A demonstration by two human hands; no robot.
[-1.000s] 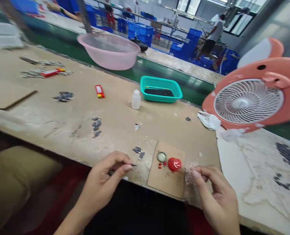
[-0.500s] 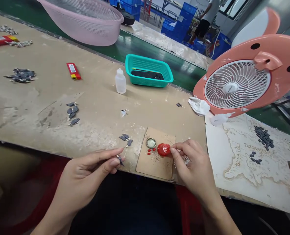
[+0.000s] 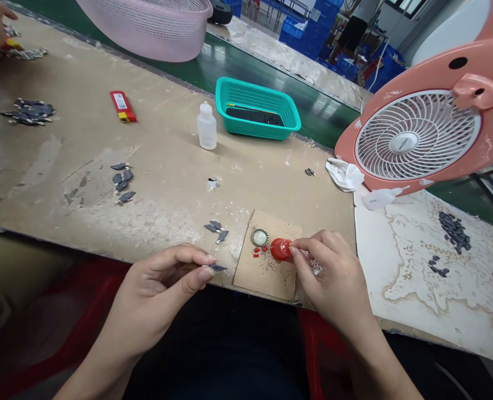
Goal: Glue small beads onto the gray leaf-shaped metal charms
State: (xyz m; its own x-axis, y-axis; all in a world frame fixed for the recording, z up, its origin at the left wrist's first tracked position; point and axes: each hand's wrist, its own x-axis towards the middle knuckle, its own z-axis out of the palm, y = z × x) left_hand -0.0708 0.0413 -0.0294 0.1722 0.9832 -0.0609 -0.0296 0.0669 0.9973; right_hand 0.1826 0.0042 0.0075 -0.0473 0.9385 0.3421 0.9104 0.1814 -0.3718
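Pinching a small dark grey piece [image 3: 219, 268] between thumb and forefinger, the person's left hand [image 3: 159, 300] sits at nine o'clock of a cardboard piece [image 3: 250, 272] on the table [image 3: 167, 183]. At three o'clock, the right hand [image 3: 333, 272] has thumb and forefinger close together at a glossy red object [image 3: 277, 250]; from here I cannot tell whether they grip it. A metal bottle cap [image 3: 260, 238] lies at the red object's ten o'clock. Beyond the cardboard, loose grey pieces [image 3: 222, 235] rest toward ten, a translucent bottle [image 3: 207, 133] stands toward eleven, a green basket [image 3: 255, 129] at twelve.
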